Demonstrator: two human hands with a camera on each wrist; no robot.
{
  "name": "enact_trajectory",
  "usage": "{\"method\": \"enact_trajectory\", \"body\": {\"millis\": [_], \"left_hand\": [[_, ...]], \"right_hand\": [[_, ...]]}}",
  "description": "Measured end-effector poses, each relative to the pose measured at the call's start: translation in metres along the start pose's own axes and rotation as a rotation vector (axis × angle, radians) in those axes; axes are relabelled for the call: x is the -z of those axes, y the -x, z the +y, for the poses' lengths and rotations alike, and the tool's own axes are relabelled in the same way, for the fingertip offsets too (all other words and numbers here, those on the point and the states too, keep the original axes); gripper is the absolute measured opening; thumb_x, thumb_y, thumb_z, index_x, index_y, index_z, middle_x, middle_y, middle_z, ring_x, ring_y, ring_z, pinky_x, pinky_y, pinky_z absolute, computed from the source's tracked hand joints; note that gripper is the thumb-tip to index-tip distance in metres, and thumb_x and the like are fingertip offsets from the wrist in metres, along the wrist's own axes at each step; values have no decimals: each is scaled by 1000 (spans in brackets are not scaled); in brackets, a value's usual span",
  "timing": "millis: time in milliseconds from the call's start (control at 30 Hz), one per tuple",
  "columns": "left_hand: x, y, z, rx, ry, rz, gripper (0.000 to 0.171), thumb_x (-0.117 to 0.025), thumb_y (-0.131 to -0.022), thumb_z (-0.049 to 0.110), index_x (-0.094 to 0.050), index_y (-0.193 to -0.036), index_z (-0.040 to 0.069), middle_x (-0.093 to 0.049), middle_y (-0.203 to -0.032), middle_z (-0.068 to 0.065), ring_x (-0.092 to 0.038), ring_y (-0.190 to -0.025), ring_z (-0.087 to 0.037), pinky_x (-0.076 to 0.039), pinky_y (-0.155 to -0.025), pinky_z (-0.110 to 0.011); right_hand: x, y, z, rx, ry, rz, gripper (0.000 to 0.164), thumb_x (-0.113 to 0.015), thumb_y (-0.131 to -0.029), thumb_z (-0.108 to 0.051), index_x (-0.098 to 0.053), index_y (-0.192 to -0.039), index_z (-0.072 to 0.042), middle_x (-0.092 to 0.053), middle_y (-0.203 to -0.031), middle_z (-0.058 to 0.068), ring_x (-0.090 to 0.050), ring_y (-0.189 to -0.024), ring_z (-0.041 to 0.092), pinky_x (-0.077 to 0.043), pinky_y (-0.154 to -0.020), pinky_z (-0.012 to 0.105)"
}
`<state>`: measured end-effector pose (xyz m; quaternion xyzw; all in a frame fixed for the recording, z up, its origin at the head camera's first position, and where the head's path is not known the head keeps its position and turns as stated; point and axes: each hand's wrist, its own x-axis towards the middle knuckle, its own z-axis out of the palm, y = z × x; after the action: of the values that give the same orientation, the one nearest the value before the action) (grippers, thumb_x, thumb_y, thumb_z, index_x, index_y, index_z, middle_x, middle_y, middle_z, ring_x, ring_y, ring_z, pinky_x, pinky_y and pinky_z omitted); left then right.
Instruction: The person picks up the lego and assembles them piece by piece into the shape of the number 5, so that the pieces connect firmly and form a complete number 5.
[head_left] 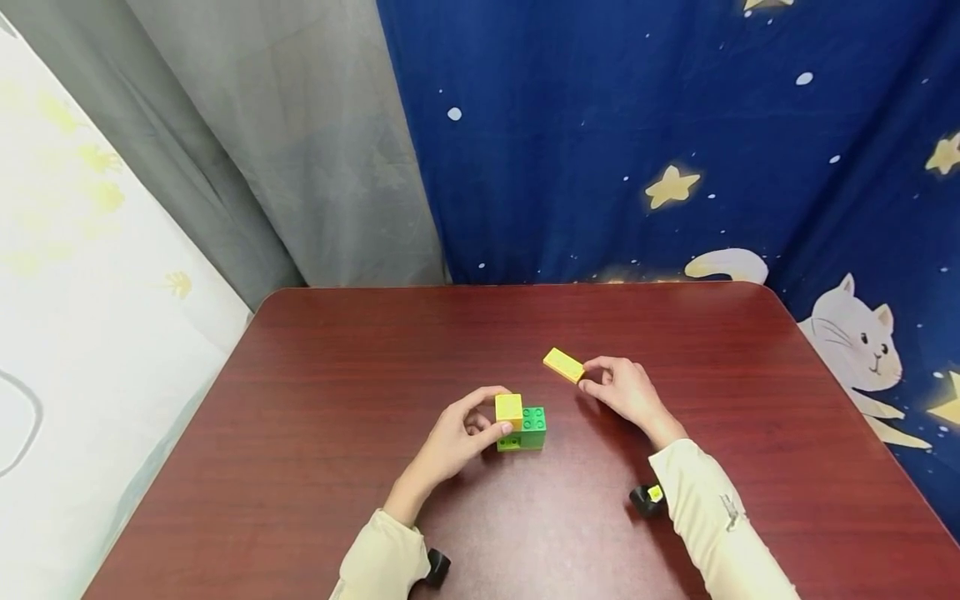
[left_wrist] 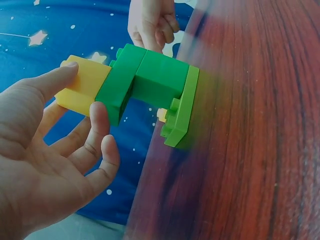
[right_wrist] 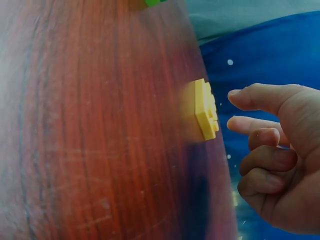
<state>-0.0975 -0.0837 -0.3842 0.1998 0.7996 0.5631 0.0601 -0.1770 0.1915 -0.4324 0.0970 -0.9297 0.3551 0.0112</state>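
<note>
Left hand (head_left: 453,437) pinching a yellow block (head_left: 508,408) atop a green stack (head_left: 534,427); right hand (head_left: 626,392) holding nothing beside a flat yellow brick (head_left: 564,365).

The left fingers and thumb are gripping the yellow block on opposite sides. The right thumb and index finger are standing apart, stopping just short of the brick, while the other fingers are curling inward. The stack is resting on the surface (head_left: 360,358), a lime-green plate (left_wrist: 183,111) forming its base. Beyond the stack and to its right, the brick is lying studs up; farther behind the stack, a star-printed blue curtain (head_left: 562,150) is hanging.
</note>
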Motion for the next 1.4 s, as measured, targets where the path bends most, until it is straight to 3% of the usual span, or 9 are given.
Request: {"method": "enact_trajectory", "body": {"millis": [200,367,500,567,733,800,1067,1300,1400], "left_hand": [[0,2,-3,-7,25,-10,37,-67,-86,6,-55,-121,7,-57,-104,-11,-46,-48,-16,-35,-43,-20],[0,1,-4,-21,29,-20,37,-66,-86,6,-55,-122,7,-56,-107,-11,-45,-44,-36,-33,-37,-22],[0,0,-5,-14,35,-25,37,-66,-86,6,-55,-122,6,-56,-108,-12,-44,-46,-43,-33,-37,-21],[0,0,-5,-14,35,-24,38,-66,-86,6,-55,-122,6,-56,-107,-12,-44,-44,-37,-34,-37,-22],[0,-1,-5,-20,26,-22,38,-66,-86,6,-55,-122,6,-56,-106,-13,-41,-42,-10,-33,-37,-22],[0,-1,-5,-22,25,-22,38,-67,-85,6,-55,-122,6,-56,-106,-13,-40,-42,-7,-33,-37,-21],[0,-1,-7,-27,29,-18,39,-67,-85,6,-55,-122,7,-57,-107,-12,-41,-41,-9,-33,-36,-22],[0,-1,-7,-30,38,-21,38,-67,-85,5,-55,-122,6,-57,-106,-13,-44,-40,-24,-34,-36,-23],[0,-1,-7,-24,41,-22,38,-66,-86,6,-55,-122,7,-57,-105,-13,-43,-39,-16,-34,-35,-23]], "right_hand": [[-4,1,4,-39,18,-1,36,-73,-78,-21,-66,-106,-1,-48,-61,0,-43,-53,14,-34,-51,30],[-4,-1,5,-64,21,21,37,-74,-76,-21,-65,-105,2,-51,-62,1,-45,-55,15,-36,-54,30],[-6,-4,5,-73,26,18,39,-74,-76,-23,-64,-105,2,-52,-64,1,-46,-56,15,-37,-54,30],[-7,-5,5,-69,25,16,40,-74,-75,-23,-64,-105,2,-52,-64,1,-47,-56,15,-37,-54,30],[-8,-7,3,-72,28,21,39,-75,-75,-23,-64,-103,2,-53,-64,1,-48,-57,15,-38,-54,31],[-8,-9,2,-83,38,24,40,-75,-75,-23,-64,-104,2,-54,-65,2,-49,-58,16,-39,-56,31],[-13,-15,0,-138,49,8,47,-76,-74,-22,-58,-110,2,-56,-66,2,-52,-61,17,-41,-59,34],[-20,-17,3,-159,31,9,45,-76,-73,-20,-56,-107,0,-54,-70,4,-51,-62,19,-39,-57,33],[-22,-18,4,-160,11,25,40,-77,-72,-19,-57,-102,-2,-53,-69,4,-50,-62,19,-39,-58,33]]}}
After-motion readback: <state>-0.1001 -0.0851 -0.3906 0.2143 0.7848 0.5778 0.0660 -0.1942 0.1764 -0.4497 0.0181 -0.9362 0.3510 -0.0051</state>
